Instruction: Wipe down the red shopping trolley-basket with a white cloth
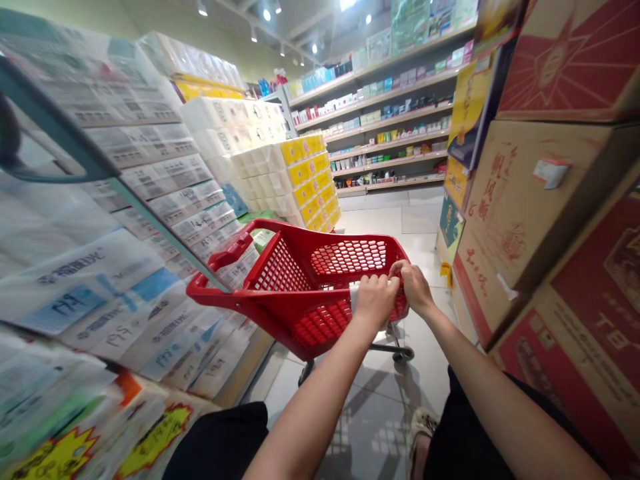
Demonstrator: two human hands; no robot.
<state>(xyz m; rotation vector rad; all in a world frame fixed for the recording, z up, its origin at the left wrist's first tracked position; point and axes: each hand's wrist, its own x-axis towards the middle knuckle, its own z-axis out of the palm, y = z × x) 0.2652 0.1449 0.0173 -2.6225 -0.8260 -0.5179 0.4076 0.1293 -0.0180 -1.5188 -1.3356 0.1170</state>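
Observation:
A red plastic shopping cart (295, 273) stands tilted on the tiled aisle floor in front of me. My left hand (375, 299) is closed around the near rim of its basket, gripping the pale handle bar there. Right beside it, my right hand (414, 285) also curls over the same rim, fingers wrapped round it. Both forearms reach forward from the bottom of the view. The basket's mesh walls look bare inside; its bottom is partly hidden by my hands.
Stacked packs of tissue paper (125, 233) crowd the left, with white and yellow packs (300, 177) further on. Brown and red cartons (540, 220) wall the right side. Shelves of goods (390, 120) cross the far end. The tiled floor (380, 220) runs ahead between them.

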